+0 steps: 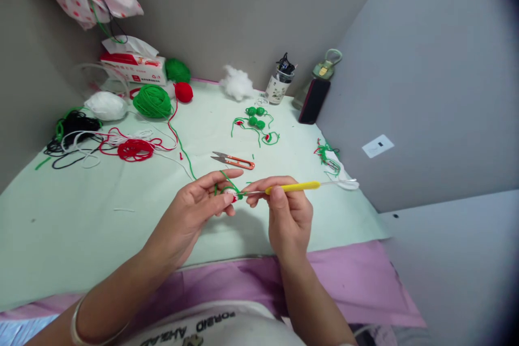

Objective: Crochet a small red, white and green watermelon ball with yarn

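Grip closed between thumb and fingers, the left hand (193,204) holds a small piece of crochet (231,192) above the worktop (101,248); the right hand (291,213) grips a yellow-handled hook (299,187), its tip at the crochet. Orange scissors (239,162) lie just beyond the hands.

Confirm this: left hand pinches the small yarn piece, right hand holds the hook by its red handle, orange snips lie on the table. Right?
Not quite: in the head view, the right hand holds the hook by a yellow handle, not red. The left hand, yarn piece and orange snips are as stated.
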`<state>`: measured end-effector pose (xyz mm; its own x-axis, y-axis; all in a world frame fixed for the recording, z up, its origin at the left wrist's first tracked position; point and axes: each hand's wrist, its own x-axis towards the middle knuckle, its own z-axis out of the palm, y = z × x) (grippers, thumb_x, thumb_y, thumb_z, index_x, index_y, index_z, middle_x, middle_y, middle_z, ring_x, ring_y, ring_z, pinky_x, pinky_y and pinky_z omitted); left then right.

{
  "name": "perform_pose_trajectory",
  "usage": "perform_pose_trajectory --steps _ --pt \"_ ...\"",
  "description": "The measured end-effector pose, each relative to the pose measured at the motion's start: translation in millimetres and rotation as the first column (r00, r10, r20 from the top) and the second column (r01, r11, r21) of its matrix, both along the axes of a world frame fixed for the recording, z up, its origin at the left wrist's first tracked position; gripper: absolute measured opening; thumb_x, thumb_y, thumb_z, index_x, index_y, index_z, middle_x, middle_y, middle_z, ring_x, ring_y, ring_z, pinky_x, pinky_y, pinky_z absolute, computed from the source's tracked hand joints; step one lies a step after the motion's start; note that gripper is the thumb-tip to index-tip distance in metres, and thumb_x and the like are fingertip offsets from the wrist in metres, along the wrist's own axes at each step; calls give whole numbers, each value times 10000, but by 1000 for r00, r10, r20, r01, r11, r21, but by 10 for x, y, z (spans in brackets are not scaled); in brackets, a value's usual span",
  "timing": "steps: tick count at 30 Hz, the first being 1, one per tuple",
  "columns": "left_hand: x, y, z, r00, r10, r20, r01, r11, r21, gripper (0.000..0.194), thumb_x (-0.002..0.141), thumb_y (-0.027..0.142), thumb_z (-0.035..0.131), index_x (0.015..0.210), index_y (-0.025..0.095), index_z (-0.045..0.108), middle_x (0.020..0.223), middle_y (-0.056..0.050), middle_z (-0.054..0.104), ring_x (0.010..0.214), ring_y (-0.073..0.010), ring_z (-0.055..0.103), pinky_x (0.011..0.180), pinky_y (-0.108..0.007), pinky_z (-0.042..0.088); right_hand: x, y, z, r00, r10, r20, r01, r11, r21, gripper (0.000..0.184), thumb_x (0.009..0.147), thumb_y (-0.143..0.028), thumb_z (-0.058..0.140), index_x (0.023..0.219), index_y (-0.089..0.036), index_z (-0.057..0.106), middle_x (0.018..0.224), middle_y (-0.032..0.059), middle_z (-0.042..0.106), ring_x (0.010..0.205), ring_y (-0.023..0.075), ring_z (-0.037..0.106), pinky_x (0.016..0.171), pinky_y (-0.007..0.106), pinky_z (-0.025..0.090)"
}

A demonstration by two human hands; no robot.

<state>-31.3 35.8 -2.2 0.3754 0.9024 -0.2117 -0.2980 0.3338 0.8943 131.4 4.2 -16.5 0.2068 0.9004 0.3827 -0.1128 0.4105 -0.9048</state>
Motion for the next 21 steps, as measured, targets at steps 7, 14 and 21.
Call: perform_pose_trajectory --steps 7,14,21 --pt "16 -5 -66 998 47 -46 -41 993 109 342 866 288 800 1205 334 784 837 31 633 740 -111 604 755 -237 478 -1 -78 4 877 -194 439 61 952 299 251 1034 -135 484 1140 -239 686 978 55 755 873 183 711 762 361 590" --pt "12 -18 -53 998 55 -35 -51 993 111 333 848 291 819 1178 327 796 831 25 627 735 -118 600 753 -236 502 11 -71 -9 915 -165 369 62 959 276 272 1037 -132 468 1151 -256 682 978 48 750 826 180 705 718 358 587" --pt "20 -22 -56 993 84 -77 -72 986 148 344 838 275 819 1179 316 795 842 17 630 751 -134 601 746 -251 513 2 -63 -45 896 -180 405 49 948 313 272 1024 -114 496 1174 -248 679 998 57 751 883 190 705 751 369 595"
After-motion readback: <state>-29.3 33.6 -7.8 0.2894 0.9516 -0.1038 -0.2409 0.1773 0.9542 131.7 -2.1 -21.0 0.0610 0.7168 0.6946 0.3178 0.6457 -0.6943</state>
